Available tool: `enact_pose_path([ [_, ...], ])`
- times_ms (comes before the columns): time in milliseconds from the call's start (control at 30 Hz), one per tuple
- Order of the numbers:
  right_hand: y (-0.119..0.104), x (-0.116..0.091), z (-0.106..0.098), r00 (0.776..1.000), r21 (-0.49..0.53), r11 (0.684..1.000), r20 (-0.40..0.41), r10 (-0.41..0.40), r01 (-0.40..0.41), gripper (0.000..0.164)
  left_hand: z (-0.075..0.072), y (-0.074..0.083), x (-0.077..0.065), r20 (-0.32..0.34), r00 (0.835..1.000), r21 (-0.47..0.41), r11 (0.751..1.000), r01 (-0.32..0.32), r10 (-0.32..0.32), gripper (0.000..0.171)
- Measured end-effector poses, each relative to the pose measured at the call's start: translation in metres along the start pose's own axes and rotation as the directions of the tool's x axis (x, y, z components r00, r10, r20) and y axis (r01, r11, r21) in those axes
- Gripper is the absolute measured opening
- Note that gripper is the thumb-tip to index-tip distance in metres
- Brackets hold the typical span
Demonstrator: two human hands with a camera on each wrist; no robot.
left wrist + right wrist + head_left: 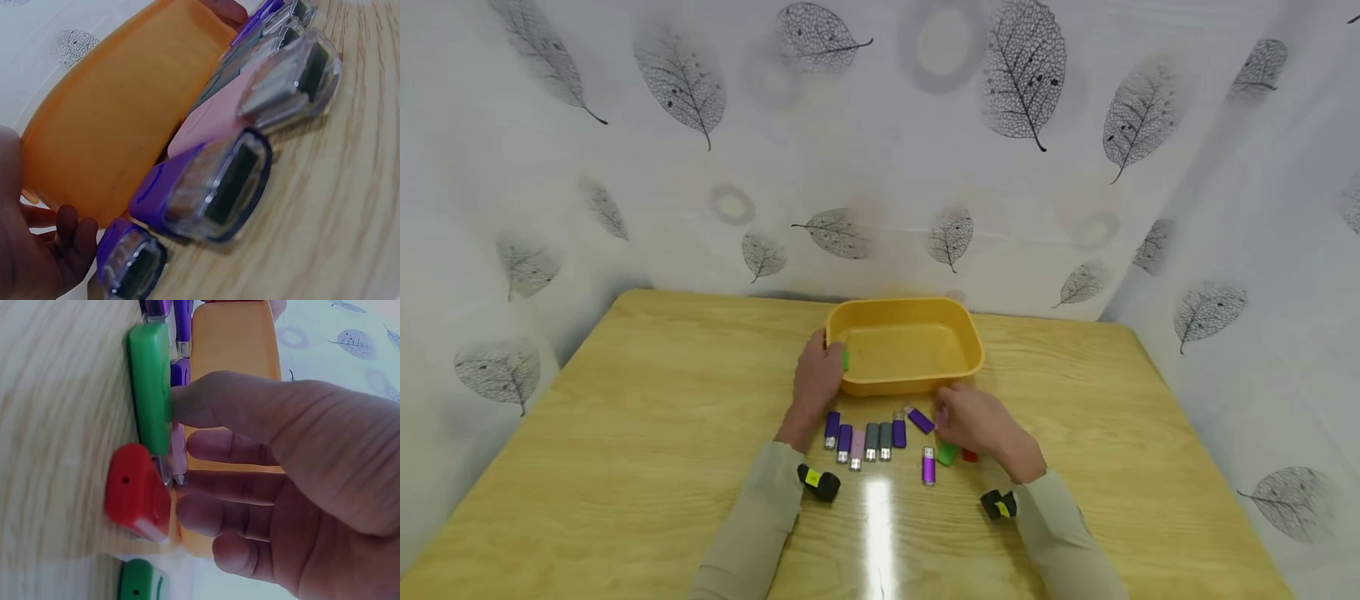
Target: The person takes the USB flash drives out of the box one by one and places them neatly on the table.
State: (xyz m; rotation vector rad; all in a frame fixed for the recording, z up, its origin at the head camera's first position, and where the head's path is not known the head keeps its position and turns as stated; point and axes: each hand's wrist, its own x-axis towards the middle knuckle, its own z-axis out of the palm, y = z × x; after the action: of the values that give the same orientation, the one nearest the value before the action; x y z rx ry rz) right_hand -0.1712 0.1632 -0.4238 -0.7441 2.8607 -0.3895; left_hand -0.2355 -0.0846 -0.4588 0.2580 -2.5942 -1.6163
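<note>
My left hand (820, 372) grips the left end of a yellow plastic tray (904, 387), thumb over the rim and fingers against the outer wall. Inside the tray, by that thumb, a green piece (846, 360) shows in part. At the tray's front right corner is my right hand (981, 421), its thumb and fingers spread around a pink USB stick (179, 450); thumb and index fingertip overlap the stick without a plain pinch. Close by in the right wrist view are a green USB stick (150, 387) and a red USB stick (136, 492).
In front of the tray lies a row of capped USB sticks: purple (832, 427), pink (857, 448) and grey (872, 439). One bright purple stick (928, 467) lies nearer me. Another green stick (135, 580) is beyond the red one. A leaf-patterned curtain (880, 167) hangs behind the wooden table (700, 400).
</note>
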Motion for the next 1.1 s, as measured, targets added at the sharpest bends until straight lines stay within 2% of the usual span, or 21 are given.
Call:
enact_pose_path([
  [367, 0.001, 0.004, 0.002, 1.0, -0.003, 1.0, -0.001, -0.002, 0.002, 0.014, -0.004, 0.0, 0.0, -0.004, 1.0, 0.006, 1.0, -0.019, 0.019, 0.042],
  [600, -0.003, -0.001, 0.0, 1.0, -0.004, 1.0, 0.007, 0.007, -0.007, 0.014, -0.004, -0.001, -0.002, 0.018, 1.0, 0.026, 1.0, -0.002, 0.002, 0.046],
  [800, -0.005, -0.002, 0.001, 1.0, -0.022, 1.0, -0.025, -0.014, 0.014, 0.01, -0.005, -0.002, -0.003, 0.032, 0.999, 0.035, 0.999, 0.01, -0.011, 0.047],
  [967, -0.008, -0.005, -0.008, 0.999, 0.017, 1.0, -0.031, -0.017, 0.018, 0.01, -0.005, 0.0, -0.003, 0.016, 1.0, 0.031, 0.999, -0.013, 0.013, 0.047],
  [1100, -0.009, -0.011, -0.017, 1.0, 0.081, 0.997, -0.013, 0.018, -0.017, 0.007, -0.004, 0.0, -0.01, 0.007, 1.0, 0.025, 1.0, -0.018, 0.018, 0.047],
])
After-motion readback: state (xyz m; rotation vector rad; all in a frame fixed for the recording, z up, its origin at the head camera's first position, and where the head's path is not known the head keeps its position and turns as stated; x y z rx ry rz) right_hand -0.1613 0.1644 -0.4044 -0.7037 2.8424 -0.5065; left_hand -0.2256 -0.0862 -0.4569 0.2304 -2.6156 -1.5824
